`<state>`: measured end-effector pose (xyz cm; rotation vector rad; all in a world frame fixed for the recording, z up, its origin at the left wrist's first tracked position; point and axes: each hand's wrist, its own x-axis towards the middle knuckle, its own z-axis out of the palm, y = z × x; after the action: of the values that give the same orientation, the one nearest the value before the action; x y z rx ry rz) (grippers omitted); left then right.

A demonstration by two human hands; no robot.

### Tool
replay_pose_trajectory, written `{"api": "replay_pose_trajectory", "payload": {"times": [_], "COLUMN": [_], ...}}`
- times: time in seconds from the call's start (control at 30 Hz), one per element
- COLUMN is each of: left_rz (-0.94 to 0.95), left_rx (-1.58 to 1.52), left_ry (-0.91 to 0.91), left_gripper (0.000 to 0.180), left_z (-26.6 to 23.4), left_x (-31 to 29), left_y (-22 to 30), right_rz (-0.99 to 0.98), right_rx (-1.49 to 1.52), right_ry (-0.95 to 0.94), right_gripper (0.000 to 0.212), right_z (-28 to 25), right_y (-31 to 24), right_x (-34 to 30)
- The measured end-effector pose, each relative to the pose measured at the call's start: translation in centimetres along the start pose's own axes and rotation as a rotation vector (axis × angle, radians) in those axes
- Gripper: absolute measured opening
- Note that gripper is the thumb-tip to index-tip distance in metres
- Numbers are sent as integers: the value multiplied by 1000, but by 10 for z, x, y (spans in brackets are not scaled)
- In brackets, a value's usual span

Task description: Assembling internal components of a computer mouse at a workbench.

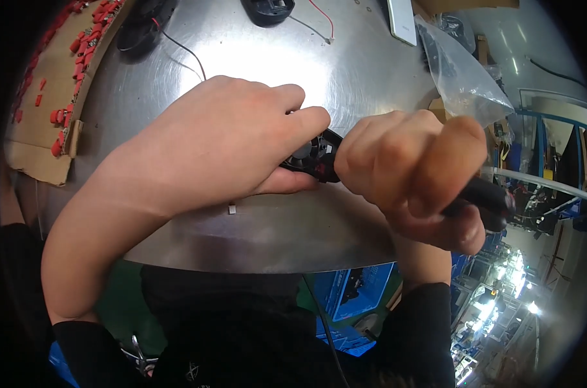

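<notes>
My left hand [235, 136] is closed around a black plastic housing [309, 154] with a round fan-like part inside. Its thumb presses from the near side and the fingers curl over the far side, so much of the housing is hidden. Just to the right, my right hand [403, 165] wraps a black cylindrical-handled tool [490, 204]. The handle's end sticks out past the thumb toward the right. Its other end is covered by my fingers, close against the housing, and I cannot tell whether they touch.
A small pale square piece [232, 209] lies on the metal table [274, 236] near its front edge. Black housings [269, 10], a white phone-like slab [402, 22] and a plastic bag [464, 81] sit farther back. Red parts fill a cardboard tray [54, 132] at left. Below stands a blue crate [364, 294].
</notes>
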<state>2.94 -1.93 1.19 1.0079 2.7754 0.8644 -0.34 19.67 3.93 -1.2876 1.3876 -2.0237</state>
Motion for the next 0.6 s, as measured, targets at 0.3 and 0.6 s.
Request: {"api": "replay_pose_trajectory", "payload": {"times": [0.3, 0.6], "left_rz": [81, 110], "left_rx": [9, -51], "left_ry": [-55, -95], "left_gripper": [54, 49], "left_z": [0, 1], "left_x": [9, 11], "left_y": [-7, -17], "right_rz": [-16, -51], "right_rx": [316, 417], "right_ry": [-335, -428], "right_gripper": [31, 28], "right_z": [-30, -23], "right_y": [8, 17], "right_x": [16, 24]}}
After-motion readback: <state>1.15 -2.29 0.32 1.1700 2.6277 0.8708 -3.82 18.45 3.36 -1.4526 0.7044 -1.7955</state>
